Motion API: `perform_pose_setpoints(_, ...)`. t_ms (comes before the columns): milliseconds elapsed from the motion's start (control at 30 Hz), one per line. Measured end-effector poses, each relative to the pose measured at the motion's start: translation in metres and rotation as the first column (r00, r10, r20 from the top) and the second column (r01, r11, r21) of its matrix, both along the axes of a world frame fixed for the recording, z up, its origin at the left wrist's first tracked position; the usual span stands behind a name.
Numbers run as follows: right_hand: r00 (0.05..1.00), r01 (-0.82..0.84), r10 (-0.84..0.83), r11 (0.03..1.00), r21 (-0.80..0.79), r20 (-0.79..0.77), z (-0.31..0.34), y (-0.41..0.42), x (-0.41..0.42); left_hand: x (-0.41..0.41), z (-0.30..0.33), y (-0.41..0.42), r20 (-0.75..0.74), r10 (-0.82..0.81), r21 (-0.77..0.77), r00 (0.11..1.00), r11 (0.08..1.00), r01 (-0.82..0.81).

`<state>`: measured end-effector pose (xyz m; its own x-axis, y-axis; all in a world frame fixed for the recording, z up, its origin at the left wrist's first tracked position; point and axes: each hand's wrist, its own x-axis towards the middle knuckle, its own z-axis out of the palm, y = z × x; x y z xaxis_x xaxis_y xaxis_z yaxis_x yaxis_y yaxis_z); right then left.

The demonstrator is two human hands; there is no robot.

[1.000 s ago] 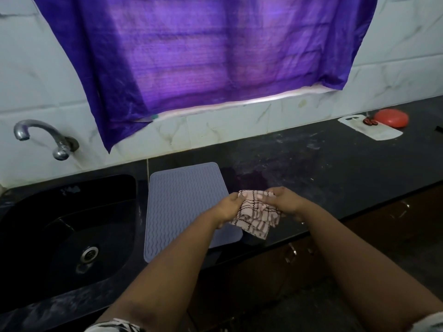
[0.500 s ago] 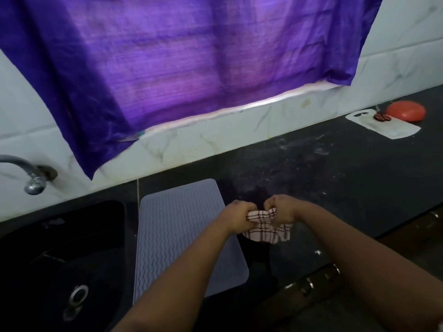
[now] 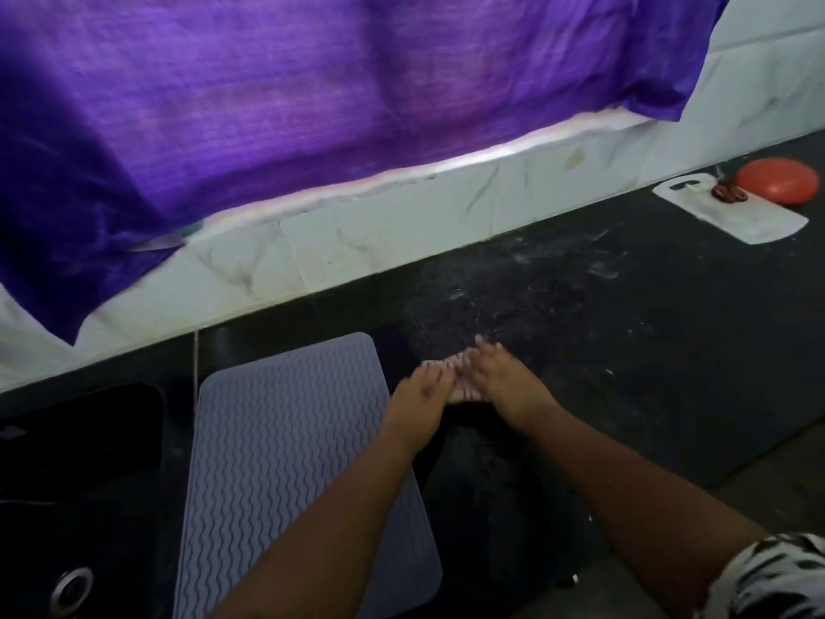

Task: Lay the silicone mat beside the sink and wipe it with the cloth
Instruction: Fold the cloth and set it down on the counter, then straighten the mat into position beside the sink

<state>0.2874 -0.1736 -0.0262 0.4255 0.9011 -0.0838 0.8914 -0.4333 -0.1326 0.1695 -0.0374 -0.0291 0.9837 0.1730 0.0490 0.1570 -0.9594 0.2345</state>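
A grey silicone mat with a wavy pattern lies flat on the black counter, right beside the black sink. Just right of the mat's far right corner, my left hand and my right hand are pressed close together on a small pink-and-white checked cloth. Only a small strip of the cloth shows between the hands; the rest is hidden under them. My left forearm crosses over the mat's near right part. The frame is blurred around the fingers.
A purple curtain hangs over the white tiled wall. At the far right of the counter lie a white cutting board, a small dark item and a red round lid. The sink drain shows at bottom left.
The cloth has been bunched from a hanging piece into a small wad between my hands, which have moved down toward the counter. The view has shifted down and closer.
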Motion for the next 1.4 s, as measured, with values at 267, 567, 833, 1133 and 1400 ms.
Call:
perform_pose_setpoints(267, 0.978, 0.053, -0.073, 0.993, -0.105, -0.195, -0.005, -0.010, 0.000, -0.014, 0.001, 0.005, 0.098, -0.032, -0.150, 0.995, 0.988, 0.047)
perform_pose_setpoints(567, 0.947, 0.251, -0.274, 0.957, -0.143, -0.171, -0.019, -0.005, -0.030, -0.004, -0.027, 0.010, -0.369, 0.014, -0.012, 0.929, 1.000, -0.020)
perform_pose_setpoints(833, 0.958, 0.255, -0.267, 0.960, -0.121, -0.104, 0.006, 0.001, -0.037, -0.025, 0.005, 0.022, -0.199, 0.024, -0.165, 0.980, 0.985, -0.058)
perform_pose_setpoints(1133, 0.989, 0.144, -0.146, 0.951, 0.275, -0.012, 0.032, 0.005, -0.124, -0.137, 0.021, 0.016, -0.025, 0.216, -0.228, 0.976, 0.950, -0.216)
perform_pose_setpoints(1400, 0.973, -0.110, 0.130, 0.988, 0.111, -0.192, 0.014, 0.016, -0.232, -0.266, 0.021, 0.005, -0.193, 0.298, -0.172, 0.935, 0.928, -0.331)
